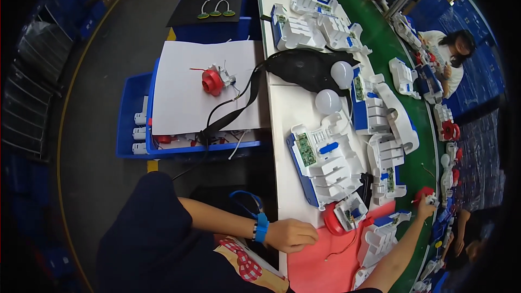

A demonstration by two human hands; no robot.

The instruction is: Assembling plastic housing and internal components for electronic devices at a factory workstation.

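Note:
My right hand [425, 209] reaches across the green conveyor belt [415, 176], its fingers closed on a red part with white fittings [426, 196]. Fine details of that part are too small to tell. My left hand [293, 235], a blue wrist strap [261, 228] at its wrist, rests by the worktable's near edge on a red mat [317, 263]. Its fingers are curled together, with nothing visible in them. Beyond it on the mat lies a round red part with a white housing [347, 212] and a thin wire. A white-and-blue plastic shell [374, 241] sits between my hands.
More white-and-blue shells with circuit boards [328, 160] crowd the table, near two white bulbs [329, 102] and a black bag [304, 70]. Left, a blue bin [217, 151] bears a white sheet [184, 97] and another red part [213, 82]. Co-workers [445, 59] sit across the belt.

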